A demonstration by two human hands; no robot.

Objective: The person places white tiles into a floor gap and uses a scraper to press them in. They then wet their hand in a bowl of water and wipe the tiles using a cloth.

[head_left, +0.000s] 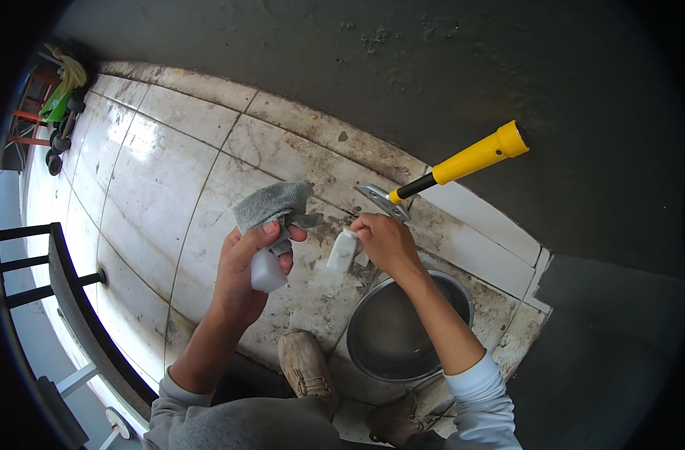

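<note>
My left hand (245, 266) is closed around a crumpled grey cloth (273, 204) and a white, smooth-sided plastic container (267, 271), whose lower end sticks out below the fingers. To its right, my right hand (384, 238) pinches the narrow top of a small white bottle (342, 252). That bottle is slightly tilted over the tiles; whether its base touches them I cannot tell. Just beyond my right hand lies a scraper (462, 161) with a yellow and black handle and a flat metal head, its handle pointing away to the right.
Below my right forearm sits a round metal basin (372, 337) with murky liquid. Stained white tiles (170, 142) cover the floor, bordered by a raised edge and dark grey ground (582, 187). A black-framed object (57, 277) stands left; my shoe (303, 364) is nearby.
</note>
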